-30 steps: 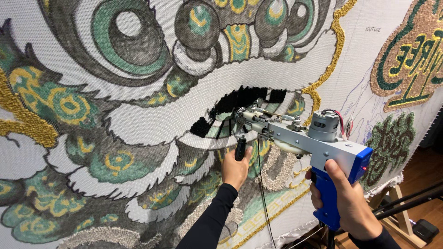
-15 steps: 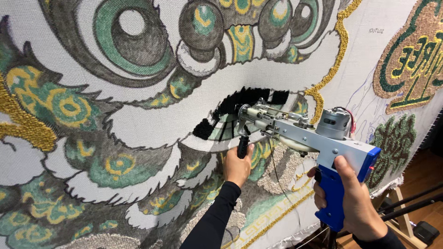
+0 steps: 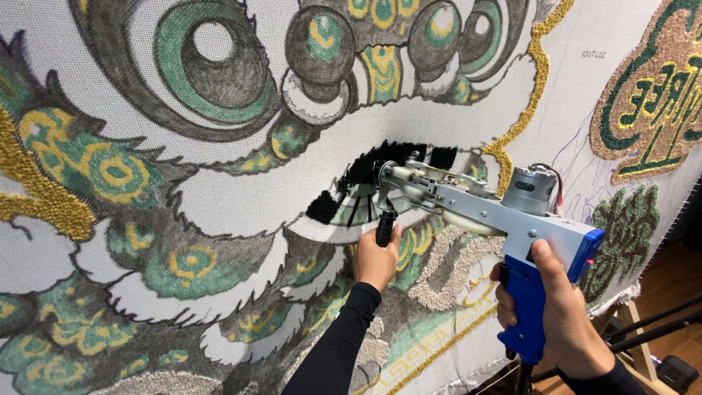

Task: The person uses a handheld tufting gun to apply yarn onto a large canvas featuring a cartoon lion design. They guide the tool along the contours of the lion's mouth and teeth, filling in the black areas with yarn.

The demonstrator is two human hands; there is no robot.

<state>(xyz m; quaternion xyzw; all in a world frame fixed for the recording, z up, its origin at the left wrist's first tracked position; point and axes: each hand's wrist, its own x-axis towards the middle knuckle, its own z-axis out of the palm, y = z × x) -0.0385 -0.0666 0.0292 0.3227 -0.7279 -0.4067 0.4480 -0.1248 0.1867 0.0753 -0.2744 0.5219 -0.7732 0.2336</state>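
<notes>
The right hand (image 3: 559,311) is seen nearest the camera, low at the right; its fingers are wrapped tight around the blue pistol grip (image 3: 528,307) of a tufting gun (image 3: 482,205), with the thumb laid up along the grip's side; a small red light is seen on the blue part just beside the thumb. From that grip the gun's grey metal body is carried up and to the left, a cylindrical silver motor (image 3: 530,190) with red and black wires being mounted on top; the needle end (image 3: 387,174) is pressed against the stretched cloth (image 3: 219,197), though whether the needle is actually through the weave cannot quite be made out. Further in, the left hand (image 3: 376,260), sleeved in black to the wrist, is closed around the short black front handle (image 3: 385,227) that hangs beneath the gun's nose; the knuckles are held just beside the cloth.

Directly at the needle a patch of black tufted yarn (image 3: 380,164) is seen, running in a curved band inside the mouth of a large lion-like face drawn on the cloth; below the hands a pale beige tufted area (image 3: 442,267) and a yellow tufted line (image 3: 450,340) are found. Higher up, round green and grey eyes (image 3: 212,62) are spread across the design; a gold tufted strip (image 3: 530,88) is run up the right edge of the face. Farthest to the right, a separate green and gold panel (image 3: 651,102) is seen, and below it wooden floor (image 3: 669,285) and black frame legs (image 3: 643,325).
</notes>
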